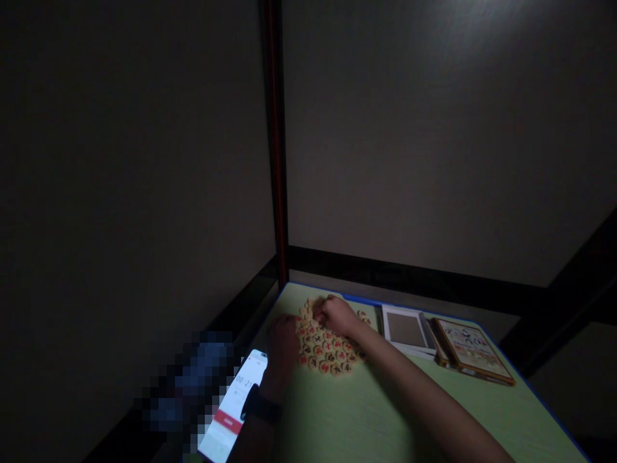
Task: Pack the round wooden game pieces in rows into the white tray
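Note:
A patch of round wooden xiangqi pieces (pixel 325 350) with red and black characters lies face up, packed close together on the green table (pixel 366 418). My right hand (pixel 337 315) reaches across to the far part of the patch. Its fingers are curled in and closed among the pieces there; whatever they hold is hidden. At the left edge of the patch is my left hand (pixel 283 337), dark and in shadow, beside the pieces. Its fingers are too dim to make out. A dark watch (pixel 260 406) is on my left wrist.
A lit phone (pixel 231 405) showing a running timer lies at the table's left edge. Right of the pieces are an open white box (pixel 407 329) and a printed game box lid (pixel 475 350). A few loose pieces (pixel 363 316) lie beyond my right wrist. Walls meet behind the table.

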A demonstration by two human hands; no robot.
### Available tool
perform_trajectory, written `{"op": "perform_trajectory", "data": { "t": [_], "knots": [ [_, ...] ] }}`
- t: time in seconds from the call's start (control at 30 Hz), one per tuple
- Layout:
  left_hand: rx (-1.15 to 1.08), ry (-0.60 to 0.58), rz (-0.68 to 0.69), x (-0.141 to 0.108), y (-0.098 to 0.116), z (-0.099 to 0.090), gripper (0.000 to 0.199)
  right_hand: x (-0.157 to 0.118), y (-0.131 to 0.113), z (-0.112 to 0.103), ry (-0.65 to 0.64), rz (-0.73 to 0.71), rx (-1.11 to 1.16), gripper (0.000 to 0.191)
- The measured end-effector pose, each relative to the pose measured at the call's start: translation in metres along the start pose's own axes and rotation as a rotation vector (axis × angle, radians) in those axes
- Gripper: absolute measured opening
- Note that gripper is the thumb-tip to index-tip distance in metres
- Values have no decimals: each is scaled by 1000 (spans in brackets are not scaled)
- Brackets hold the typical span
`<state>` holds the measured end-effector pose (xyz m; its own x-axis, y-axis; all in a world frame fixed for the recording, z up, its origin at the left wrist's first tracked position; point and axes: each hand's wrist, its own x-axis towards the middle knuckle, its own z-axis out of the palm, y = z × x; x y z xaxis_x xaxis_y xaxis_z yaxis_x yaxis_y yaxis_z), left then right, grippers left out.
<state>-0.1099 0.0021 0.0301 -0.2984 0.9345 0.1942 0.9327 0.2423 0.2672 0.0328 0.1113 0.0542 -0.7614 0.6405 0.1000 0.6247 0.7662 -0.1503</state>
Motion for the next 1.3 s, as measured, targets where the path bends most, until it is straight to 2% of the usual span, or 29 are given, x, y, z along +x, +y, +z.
{"op": "perform_trajectory", "data": {
  "t": [0.2,0.4,0.53,0.63,0.97,1.17,1.3],
  "knots": [
    [18,-62,-3,0,0,-3,38,10,-18,-5,-72,-68,-113,21],
    [8,-134,-8,0,1,-4,35,12,-26,-7,-140,-106,-190,22],
    [20,-134,-15,2,0,-1,36,12,-28,-8,-151,-139,-211,34],
    [7,-117,-27,2,-1,1,35,11,-27,-9,-135,-163,-181,38],
    [-15,-2,39,-3,6,8,27,7,-5,-14,8,-125,108,20],
    [-2,5,43,-3,9,6,28,2,-3,-1,46,-69,130,15],
    [18,18,53,-4,8,5,28,-2,-5,10,63,-48,99,24]
  ]
}}
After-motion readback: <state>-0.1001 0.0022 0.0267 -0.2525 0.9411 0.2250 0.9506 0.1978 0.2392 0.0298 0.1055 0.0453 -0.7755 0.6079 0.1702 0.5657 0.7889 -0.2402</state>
